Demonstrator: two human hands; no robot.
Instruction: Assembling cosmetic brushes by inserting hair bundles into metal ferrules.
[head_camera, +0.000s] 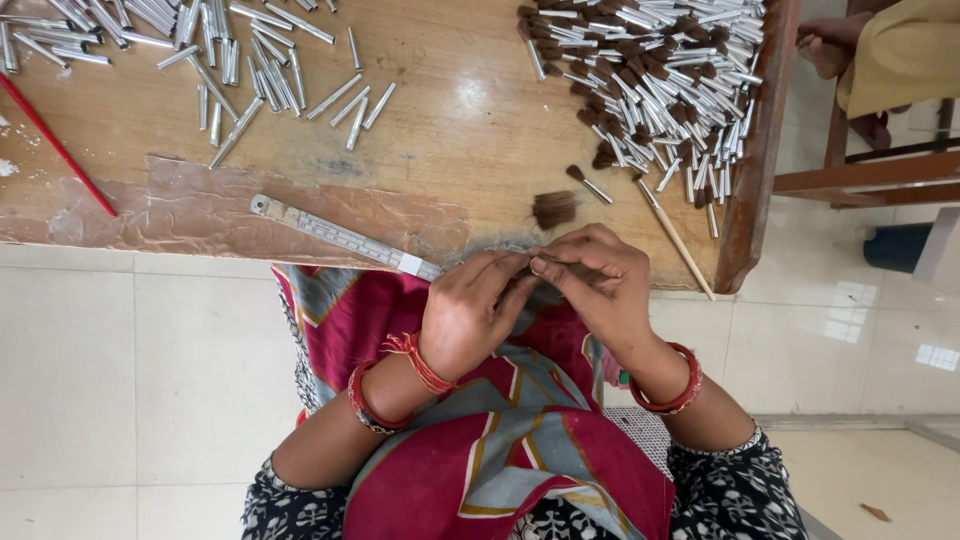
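Where the worn wooden surface (470, 130) ends, the left hand (470, 315) and right hand (595, 285) meet, fingers (545, 268) pinched together on a small tuft of brown bristles (522, 270) (mostly hidden between the fingertips). Another loose brown tuft (553, 208) lies just beyond, near shiny metal ferrules (650, 80) and a steel ruler (340, 236).

Beyond the fingers (520, 272) lie silver tubes (250, 60), brown bristle tuft (554, 209); below, a red-patterned cloth (480, 420), red bangles (680, 385).
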